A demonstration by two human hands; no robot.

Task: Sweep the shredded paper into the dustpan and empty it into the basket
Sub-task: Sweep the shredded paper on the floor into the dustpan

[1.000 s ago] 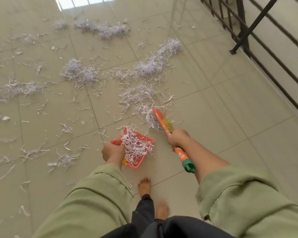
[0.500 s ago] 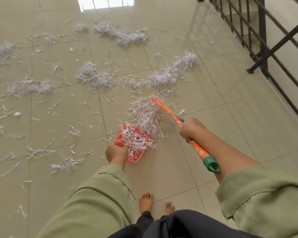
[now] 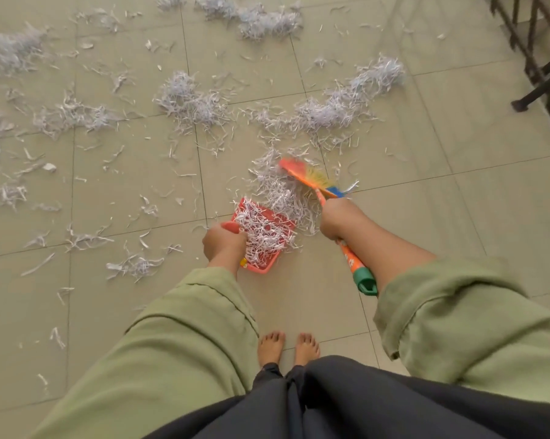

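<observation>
A small red dustpan [image 3: 283, 224] lies on the tiled floor, heaped with white shredded paper. My left hand [image 3: 223, 243] grips its handle at the near left corner. My right hand [image 3: 337, 220] grips the orange handle of a hand brush [image 3: 308, 178] with a green end cap and coloured bristles. The blurred brush head sits against a clump of shredded paper [image 3: 280, 188] just beyond the dustpan's mouth. More shreds lie in piles across the floor: one pile [image 3: 191, 101] is farther out, and a long band [image 3: 346, 103] runs to the right.
A dark metal railing [image 3: 545, 55] runs along the upper right, its foot on the floor. Loose paper strips [image 3: 134, 264] are scattered left of the dustpan. My bare feet [image 3: 287, 348] stand close behind it. No basket is in view.
The brush has swept the clump of shreds toward the dustpan mouth and my right hand has come nearer the pan. The view has tilted down; my left hand keeps holding the dustpan.
</observation>
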